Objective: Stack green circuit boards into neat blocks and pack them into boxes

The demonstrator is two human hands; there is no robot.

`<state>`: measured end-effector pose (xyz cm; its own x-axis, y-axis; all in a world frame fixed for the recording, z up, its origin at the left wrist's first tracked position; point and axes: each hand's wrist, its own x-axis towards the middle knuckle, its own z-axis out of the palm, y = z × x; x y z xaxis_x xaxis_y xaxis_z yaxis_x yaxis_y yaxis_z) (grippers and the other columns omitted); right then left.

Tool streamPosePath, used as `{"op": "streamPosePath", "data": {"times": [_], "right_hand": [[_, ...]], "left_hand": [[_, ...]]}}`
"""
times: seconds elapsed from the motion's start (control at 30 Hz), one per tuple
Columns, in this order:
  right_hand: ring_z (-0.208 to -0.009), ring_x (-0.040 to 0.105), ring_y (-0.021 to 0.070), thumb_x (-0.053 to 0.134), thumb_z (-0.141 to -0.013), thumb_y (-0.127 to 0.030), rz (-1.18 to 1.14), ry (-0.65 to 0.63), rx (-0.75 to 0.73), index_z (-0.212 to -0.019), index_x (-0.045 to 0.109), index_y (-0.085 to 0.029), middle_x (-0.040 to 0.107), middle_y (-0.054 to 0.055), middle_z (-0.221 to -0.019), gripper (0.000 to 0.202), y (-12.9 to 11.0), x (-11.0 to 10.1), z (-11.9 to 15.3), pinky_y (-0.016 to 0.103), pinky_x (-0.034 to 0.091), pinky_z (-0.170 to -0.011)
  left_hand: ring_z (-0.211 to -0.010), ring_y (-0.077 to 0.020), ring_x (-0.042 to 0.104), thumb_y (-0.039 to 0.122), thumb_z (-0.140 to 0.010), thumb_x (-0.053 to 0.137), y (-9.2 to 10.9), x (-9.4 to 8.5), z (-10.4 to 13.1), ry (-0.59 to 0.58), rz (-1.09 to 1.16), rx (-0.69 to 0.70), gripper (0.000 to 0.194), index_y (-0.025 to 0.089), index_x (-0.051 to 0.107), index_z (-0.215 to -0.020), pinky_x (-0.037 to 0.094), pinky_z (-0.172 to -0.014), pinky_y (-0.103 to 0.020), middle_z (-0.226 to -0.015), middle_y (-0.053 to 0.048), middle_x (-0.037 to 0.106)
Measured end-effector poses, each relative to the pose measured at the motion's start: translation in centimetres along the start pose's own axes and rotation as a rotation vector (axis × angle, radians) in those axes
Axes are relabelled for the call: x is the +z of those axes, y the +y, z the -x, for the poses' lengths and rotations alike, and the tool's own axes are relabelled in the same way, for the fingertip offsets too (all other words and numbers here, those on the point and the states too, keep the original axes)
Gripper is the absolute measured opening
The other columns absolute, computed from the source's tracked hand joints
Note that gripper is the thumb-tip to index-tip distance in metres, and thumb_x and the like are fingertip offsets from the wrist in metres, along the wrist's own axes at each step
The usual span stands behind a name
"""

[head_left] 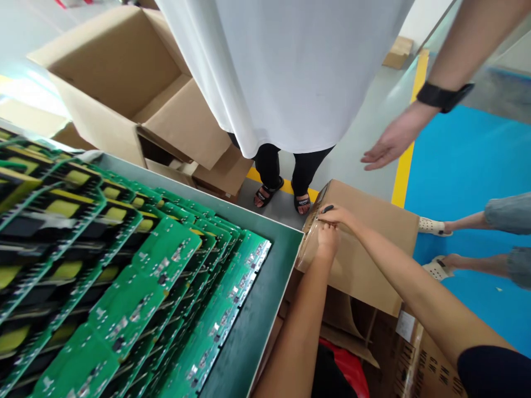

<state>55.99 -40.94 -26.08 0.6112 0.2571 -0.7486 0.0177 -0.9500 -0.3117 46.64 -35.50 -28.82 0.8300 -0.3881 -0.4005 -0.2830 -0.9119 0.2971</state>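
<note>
A closed brown cardboard box (369,249) stands to the right of the table's corner, with shiny clear tape (305,249) along its near-left side. My right hand (338,214) is closed around a small slim tool with a black end (327,208), at the box's upper left edge; its exact kind is hidden by my fingers. Just below it, my left hand (329,236) rests against the same edge with curled fingers. Whatever those fingers grip, if anything, cannot be made out.
Green circuit boards (166,260) stand in rows on a green-topped table (265,298) at left. Behind it is an open carton (112,61). A person in a white shirt (286,72) faces me, one hand (394,138) hanging. Another person's feet (435,226) are at right.
</note>
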Motion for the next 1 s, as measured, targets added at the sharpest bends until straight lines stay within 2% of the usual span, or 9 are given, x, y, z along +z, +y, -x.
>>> {"op": "streamPosePath", "data": {"times": [0.1,0.23,0.4,0.6,1.0], "right_hand": [[-0.06,0.054,0.0102,0.058,-0.091,-0.036,-0.013,0.013,0.012,-0.075,0.062,-0.016,0.06,-0.001,-0.067,0.026,0.4,0.0,-0.1,0.025,0.046,-0.06],[-0.055,0.052,0.0119,0.061,-0.082,-0.024,-0.056,0.018,0.001,-0.064,0.06,-0.018,0.056,-0.001,-0.057,0.019,0.9,-0.1,0.2,0.024,0.041,-0.054],[-0.052,0.049,0.0107,0.055,-0.084,-0.03,-0.124,0.042,-0.029,-0.068,0.059,-0.019,0.052,-0.001,-0.055,0.02,1.4,-0.1,0.7,0.021,0.038,-0.049],[-0.05,0.048,0.0106,0.057,-0.082,-0.032,-0.148,-0.005,-0.039,-0.067,0.057,-0.019,0.049,-0.002,-0.051,0.02,1.5,-0.1,0.4,0.021,0.038,-0.048],[-0.055,0.053,0.014,0.059,-0.075,-0.021,-0.026,-0.041,-0.043,-0.063,0.061,-0.018,0.054,0.001,-0.052,0.013,0.4,-0.2,-1.0,0.026,0.04,-0.053]], "left_hand": [[-0.11,-0.0225,0.06,0.039,-0.09,0.059,0.1,-0.2,-0.2,-0.001,0.0,0.007,0.04,0.017,0.055,-0.124,0.053,-0.092,-0.046,-0.126,-0.01,0.059],[-0.111,-0.023,0.059,0.038,-0.09,0.059,0.1,-0.5,-0.4,0.008,-0.003,0.016,0.04,0.018,0.055,-0.125,0.053,-0.093,-0.047,-0.128,-0.01,0.058],[-0.111,-0.0227,0.06,0.038,-0.09,0.059,0.0,-0.4,-0.2,0.004,-0.005,0.028,0.04,0.018,0.055,-0.124,0.053,-0.093,-0.046,-0.127,-0.01,0.058],[-0.112,-0.0231,0.059,0.038,-0.09,0.059,-0.1,-0.1,-0.1,0.007,-0.014,0.026,0.04,0.018,0.055,-0.125,0.053,-0.094,-0.047,-0.128,-0.01,0.058],[-0.113,-0.0235,0.059,0.039,-0.09,0.059,0.0,-0.1,-0.8,-0.035,0.009,-0.002,0.041,0.018,0.055,-0.125,0.052,-0.094,-0.048,-0.129,-0.01,0.057]]}}
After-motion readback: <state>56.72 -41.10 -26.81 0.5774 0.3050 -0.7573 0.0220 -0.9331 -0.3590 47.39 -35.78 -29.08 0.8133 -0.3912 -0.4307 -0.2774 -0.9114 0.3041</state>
